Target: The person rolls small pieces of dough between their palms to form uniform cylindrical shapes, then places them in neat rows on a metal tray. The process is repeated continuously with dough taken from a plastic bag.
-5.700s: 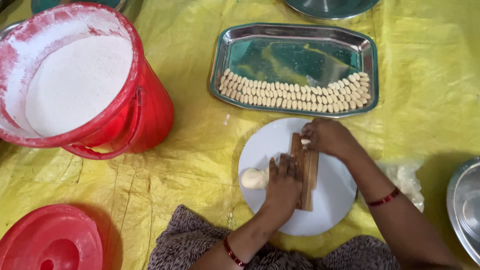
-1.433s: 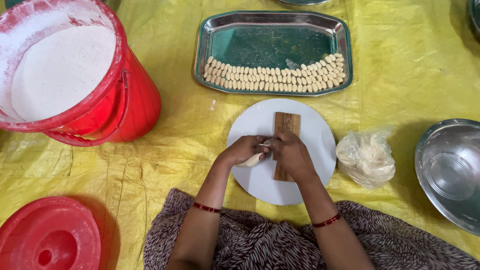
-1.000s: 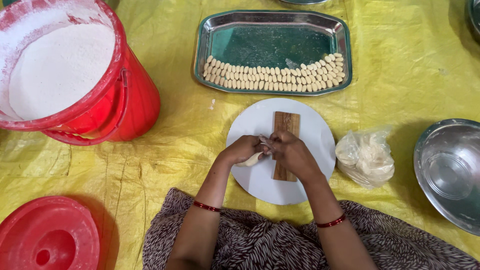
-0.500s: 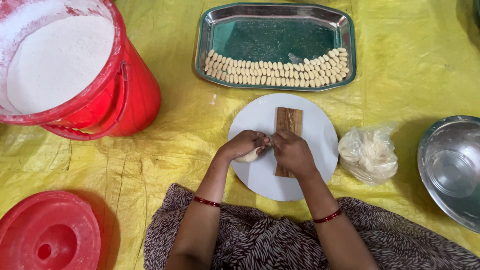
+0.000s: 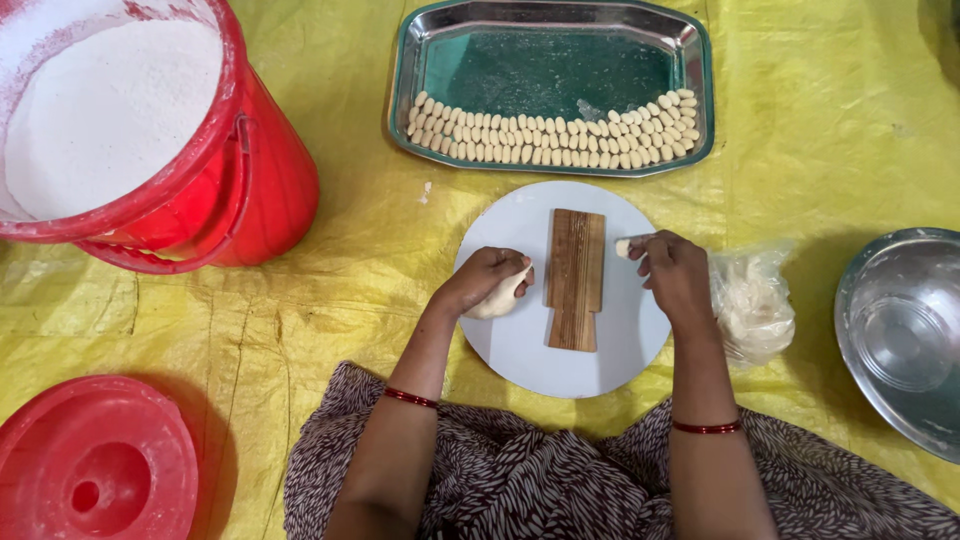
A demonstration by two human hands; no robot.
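Apart now: my left hand [image 5: 483, 281] grips the dough lump [image 5: 497, 298] at the white plate's [image 5: 520, 350] left edge, my right hand [image 5: 672, 272] pinches a small dough piece [image 5: 623, 247] beside the ridged wooden board [image 5: 575, 277].

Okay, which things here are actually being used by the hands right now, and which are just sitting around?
In use:
left hand on the dough lump
right hand pinching a small dough piece
ridged wooden board
white round plate
steel tray with rows of shaped pieces

Lying about:
red bucket of white flour
red lid
plastic bag
steel bowl
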